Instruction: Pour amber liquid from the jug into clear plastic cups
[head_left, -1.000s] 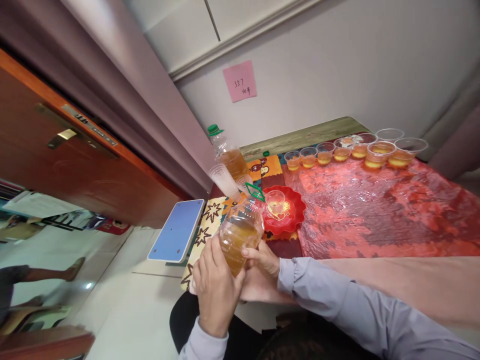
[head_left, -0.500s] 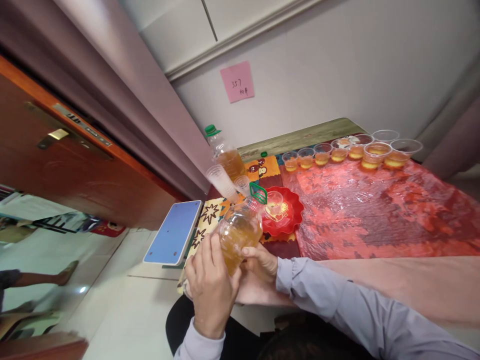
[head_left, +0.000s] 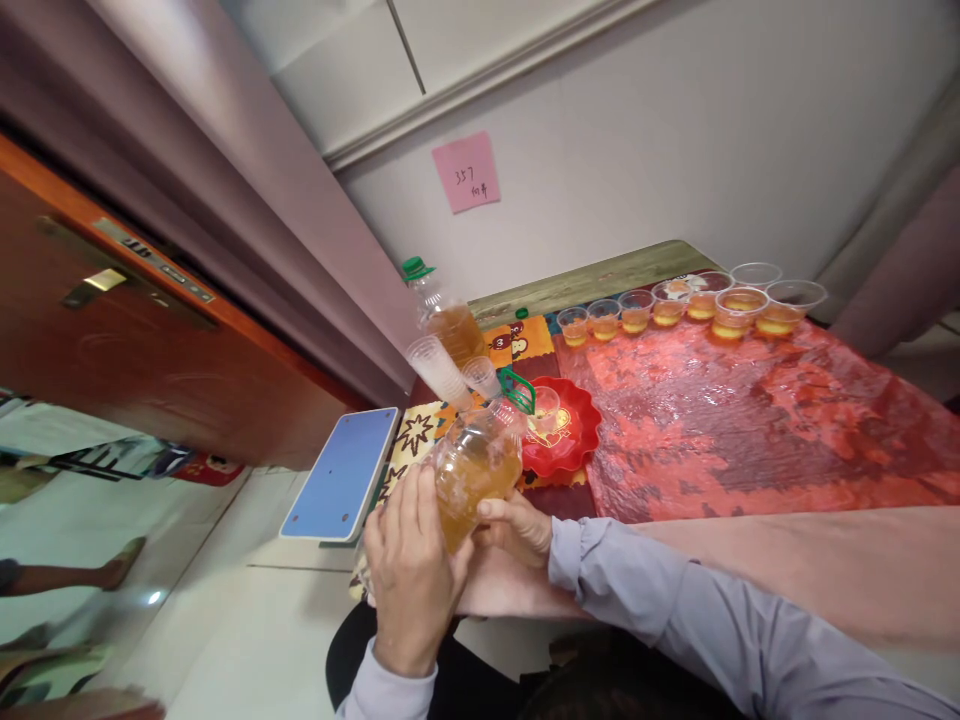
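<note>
A clear jug (head_left: pixel 480 465) of amber liquid, with a green handle (head_left: pixel 519 390) at its neck, is tilted between my two hands. My left hand (head_left: pixel 412 560) is wrapped along its near left side. From the right, my right hand (head_left: pixel 516 525) grips its lower part, thumb on top. The jug's neck leans over a red scalloped plate (head_left: pixel 574 452), where a clear plastic cup (head_left: pixel 545 408) sits by the mouth. Whether liquid is flowing, I cannot tell. Stacked clear cups (head_left: pixel 439 370) and another clear cup (head_left: pixel 480 375) are just behind the jug.
A second jug (head_left: pixel 454 330) with a green cap stands at the back left. Several cups holding amber liquid (head_left: pixel 636 312) line the table's far side. A small green cap (head_left: pixel 522 313) lies near the wall. A blue-topped stool (head_left: pixel 341 475) is left of the table (head_left: pixel 705 430).
The whole view has shifted slightly, so most things appear a little farther left. Both hands keep their hold on the tilted jug.
</note>
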